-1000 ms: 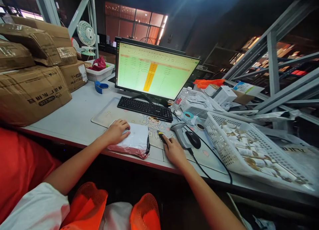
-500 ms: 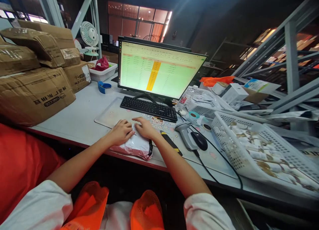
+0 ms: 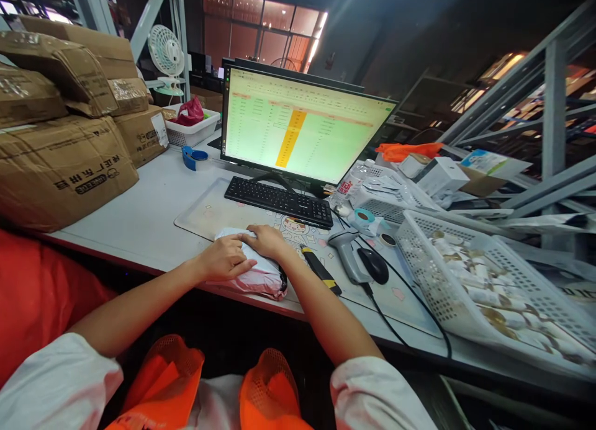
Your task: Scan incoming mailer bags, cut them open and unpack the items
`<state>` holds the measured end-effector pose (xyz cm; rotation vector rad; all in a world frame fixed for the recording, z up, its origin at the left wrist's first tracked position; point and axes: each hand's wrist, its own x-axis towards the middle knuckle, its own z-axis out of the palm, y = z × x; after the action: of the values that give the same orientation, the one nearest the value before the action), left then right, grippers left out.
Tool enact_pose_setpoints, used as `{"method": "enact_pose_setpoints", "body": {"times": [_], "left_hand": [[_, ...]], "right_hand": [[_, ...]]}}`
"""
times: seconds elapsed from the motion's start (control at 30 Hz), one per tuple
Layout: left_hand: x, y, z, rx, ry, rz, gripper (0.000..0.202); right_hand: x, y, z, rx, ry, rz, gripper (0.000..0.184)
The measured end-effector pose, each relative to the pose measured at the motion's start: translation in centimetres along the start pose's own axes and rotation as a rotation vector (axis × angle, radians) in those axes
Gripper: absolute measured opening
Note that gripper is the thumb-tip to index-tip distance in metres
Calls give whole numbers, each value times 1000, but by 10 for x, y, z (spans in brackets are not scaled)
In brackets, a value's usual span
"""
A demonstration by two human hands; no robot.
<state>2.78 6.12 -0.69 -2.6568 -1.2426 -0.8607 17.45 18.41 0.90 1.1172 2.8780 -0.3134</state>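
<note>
A white and pink plastic mailer (image 3: 265,282) lies at the front edge of the desk, bunched up under both hands. My left hand (image 3: 226,258) curls over its near left side. My right hand (image 3: 266,241) presses on its top, fingertips close to my left hand. A black and yellow utility knife (image 3: 320,270) lies on the desk mat (image 3: 205,214), just right of my right hand and untouched. Further right sit a grey handheld barcode scanner (image 3: 345,256) and a black mouse (image 3: 373,266).
A keyboard (image 3: 278,200) and monitor (image 3: 302,125) stand behind the hands. Cardboard parcels (image 3: 60,169) are stacked at left, with a blue tape dispenser (image 3: 193,158) nearby. A white perforated basket (image 3: 484,287) of small rolled items sits at right, near a black scanner cable.
My right hand has left the knife lying on the mat and moved onto the mailer. Both hands have drawn closer, and the mailer now bunches up beneath them.
</note>
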Motion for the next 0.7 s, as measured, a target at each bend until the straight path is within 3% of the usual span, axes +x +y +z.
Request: {"method": "enact_pose_setpoints", "body": {"times": [0.17, 0.27, 0.37, 0.43, 0.53, 0.6, 0.7], "left_hand": [[-35, 63, -15, 49, -25, -3, 39], [-77, 104, -15, -18, -11, -130, 36], [-104, 121, -24, -92, -37, -300, 32], [-99, 112, -37, -112, -9, -344, 29], [-63, 73, -53, -138, 12, -369, 29], [-33, 40, -49, -70, -51, -350, 29], [0, 5, -23, 101, -171, -312, 29]], "right_hand": [[4, 9, 1, 47, 31, -2, 63], [10, 11, 2, 75, 20, 41, 67], [13, 6, 4, 49, 32, 68, 70], [12, 1, 7, 22, 52, 70, 69], [9, -3, 9, 9, 70, 55, 67], [6, -3, 10, 10, 78, 38, 64], [5, -2, 9, 13, 91, 26, 60]]}}
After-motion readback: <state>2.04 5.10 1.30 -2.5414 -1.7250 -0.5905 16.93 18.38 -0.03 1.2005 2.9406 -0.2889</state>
